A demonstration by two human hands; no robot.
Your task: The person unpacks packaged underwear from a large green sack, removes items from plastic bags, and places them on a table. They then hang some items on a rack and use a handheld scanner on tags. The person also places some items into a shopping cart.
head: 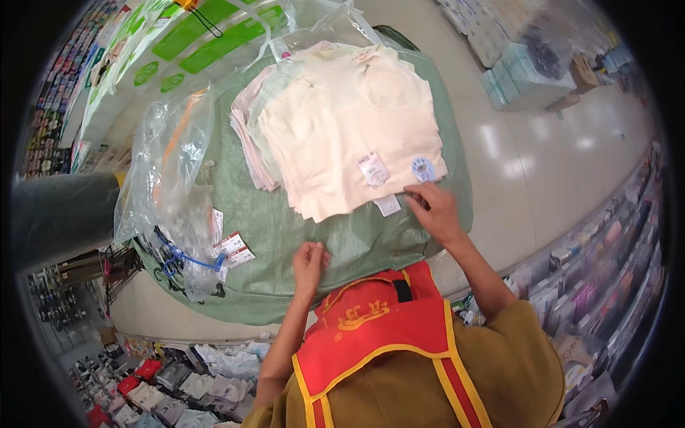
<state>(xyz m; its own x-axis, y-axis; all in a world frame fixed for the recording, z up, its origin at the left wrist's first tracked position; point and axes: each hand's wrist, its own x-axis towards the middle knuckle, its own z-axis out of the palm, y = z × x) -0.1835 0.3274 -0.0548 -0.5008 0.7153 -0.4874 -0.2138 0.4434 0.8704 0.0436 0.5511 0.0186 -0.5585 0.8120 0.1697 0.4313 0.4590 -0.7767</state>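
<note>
A stack of pale peach cropped undergarment tops (342, 144) lies spread on a large green woven sack (278, 251). Pink and pale green layers show at its left side. On the top piece's lower part are a paper tag (373, 169) and a round blue sticker (423, 169); a white label (387, 204) pokes out under the hem. The fingertips of my right hand (436, 211) touch the hem near its right corner; whether they pinch the cloth is unclear. My left hand (309, 265) is curled over the sack's near part, below the stack, with nothing visible in it.
Left on the sack lie clear plastic bags (171, 150), price tags (233, 249) and a blue hanger (192, 259). A dark cylinder (64, 214) juts in from the left. A white-and-green package (187, 53) stands behind. Shelves (594, 289) line the right; wrapped packs (527, 77) sit on the floor.
</note>
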